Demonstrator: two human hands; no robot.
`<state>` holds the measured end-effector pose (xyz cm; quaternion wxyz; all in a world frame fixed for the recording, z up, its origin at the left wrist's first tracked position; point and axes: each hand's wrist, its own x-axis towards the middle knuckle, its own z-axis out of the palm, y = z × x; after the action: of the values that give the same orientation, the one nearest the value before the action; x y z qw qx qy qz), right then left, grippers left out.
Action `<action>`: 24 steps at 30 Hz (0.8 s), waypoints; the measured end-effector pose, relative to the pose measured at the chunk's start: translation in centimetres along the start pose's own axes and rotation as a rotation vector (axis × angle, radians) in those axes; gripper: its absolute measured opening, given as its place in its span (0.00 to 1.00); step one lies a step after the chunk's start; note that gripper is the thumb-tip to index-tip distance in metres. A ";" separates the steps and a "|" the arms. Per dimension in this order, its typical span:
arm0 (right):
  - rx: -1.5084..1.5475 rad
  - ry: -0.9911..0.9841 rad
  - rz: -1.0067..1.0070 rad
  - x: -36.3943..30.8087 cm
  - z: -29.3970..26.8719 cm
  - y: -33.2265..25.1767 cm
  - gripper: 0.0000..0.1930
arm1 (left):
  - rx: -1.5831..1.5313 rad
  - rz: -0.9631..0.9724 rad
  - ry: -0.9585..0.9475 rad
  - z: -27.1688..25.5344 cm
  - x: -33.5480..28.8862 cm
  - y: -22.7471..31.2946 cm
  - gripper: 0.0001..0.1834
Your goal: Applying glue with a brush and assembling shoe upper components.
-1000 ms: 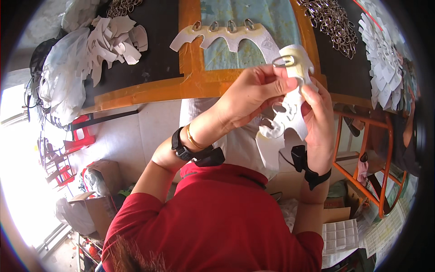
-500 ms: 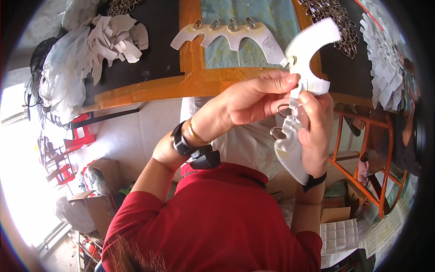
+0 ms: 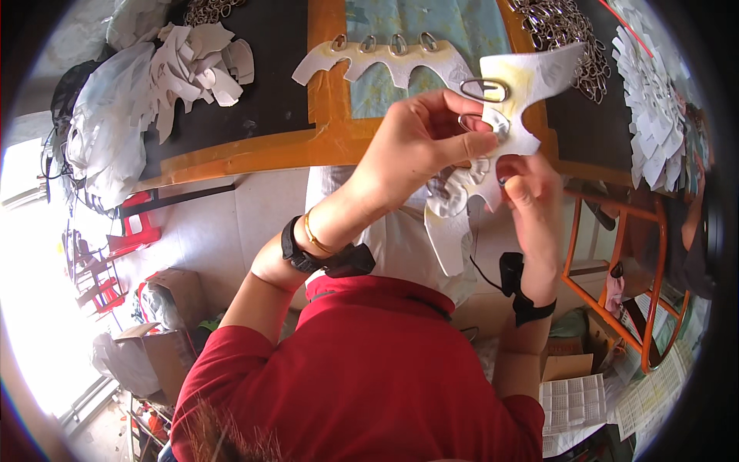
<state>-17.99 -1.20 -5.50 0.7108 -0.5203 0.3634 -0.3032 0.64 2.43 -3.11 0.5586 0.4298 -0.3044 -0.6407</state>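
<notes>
- Pinching at about the clock's centre, the left hand (image 3: 435, 142) presses its thumb against the fingers behind a white, scalloped piece of soft sheet material (image 3: 512, 100); every direction below is read from this hand, 12 being away from the wearer.
- At 4 o'clock, the right hand (image 3: 535, 204) is curled beside the piece's lower part; blur leaves me unable to tell whether its fingers grip anything.
- The held piece, yellow-stained, is raised in front of the table's near edge, its far end reaching to 2 o'clock and its lowest lobe hanging at 6.
- Silvery oval metal rings (image 3: 485, 100) sit along its left side, near the thumb.
- At 11 o'clock, a second white scalloped piece (image 3: 400, 68) lies on the black table with amber tape edging (image 3: 254, 154), four oval rings along its far edge.
- At 2 o'clock, a heap of shiny metal rings (image 3: 566, 42).
- At 3, overlapping white cut pieces (image 3: 653, 115).
- Near 10, a loose pile of white curved offcuts (image 3: 202, 73).
- At 9, a translucent plastic bag (image 3: 108, 138).
- At 4, farther out, an orange metal frame (image 3: 652, 308).
</notes>
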 end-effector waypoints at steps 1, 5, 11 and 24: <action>-0.059 0.097 -0.111 0.3 0.8 -0.8 0.24 | -0.011 0.038 -0.001 -0.2 0.0 -0.2 0.13; -0.153 0.145 -0.259 0.8 1.4 -2.2 0.19 | 0.241 0.066 -0.026 0.2 -0.4 0.0 0.13; -0.174 0.170 -0.188 0.5 1.9 -2.7 0.13 | 0.410 0.024 -0.033 0.4 -0.7 0.4 0.11; -0.073 0.282 -0.232 0.6 2.7 -1.3 0.13 | 0.079 -0.092 -0.193 0.1 -0.5 0.1 0.08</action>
<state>-15.44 -0.61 -3.85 0.5939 -0.5364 0.4077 -0.4397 0.57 2.91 -2.89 0.4794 0.4014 -0.3616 -0.6916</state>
